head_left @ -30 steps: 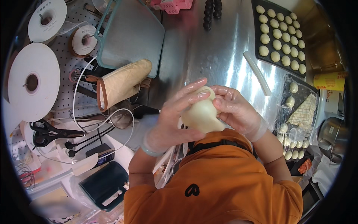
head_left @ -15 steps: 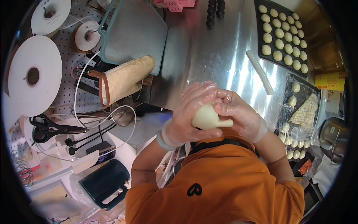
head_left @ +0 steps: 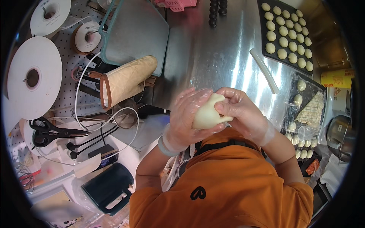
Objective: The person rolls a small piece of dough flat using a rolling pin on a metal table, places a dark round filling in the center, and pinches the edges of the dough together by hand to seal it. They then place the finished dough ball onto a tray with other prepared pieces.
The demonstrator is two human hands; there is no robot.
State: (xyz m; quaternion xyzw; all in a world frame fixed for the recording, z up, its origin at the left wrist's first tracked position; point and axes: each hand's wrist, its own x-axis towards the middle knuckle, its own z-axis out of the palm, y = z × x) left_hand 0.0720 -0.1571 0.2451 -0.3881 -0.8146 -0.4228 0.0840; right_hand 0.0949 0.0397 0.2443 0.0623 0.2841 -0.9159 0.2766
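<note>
A pale, smooth piece of dough (head_left: 207,114) is held in front of my body. Two drawn-out nubs stick out of it, one at the upper right and one at the lower right. My left hand (head_left: 185,117), in a clear plastic glove, cups the dough from the left with its fingers curved round it. My right hand (head_left: 244,112), gloved likewise, pinches the dough's right side between thumb and bent fingers. Part of the dough is hidden behind the hands.
A steel worktop (head_left: 224,49) lies beyond my hands. At far right stands a black tray (head_left: 286,57) with rows of dough balls; nearer is another, plastic-covered tray (head_left: 291,99). A translucent strip (head_left: 263,70) lies between. Leftward are an oven mitt (head_left: 127,81) and black scissors (head_left: 49,132).
A second nub now shows at the dough's upper right, where only the lower one showed before. My right thumb and fingers have shifted their pinch on the dough.
</note>
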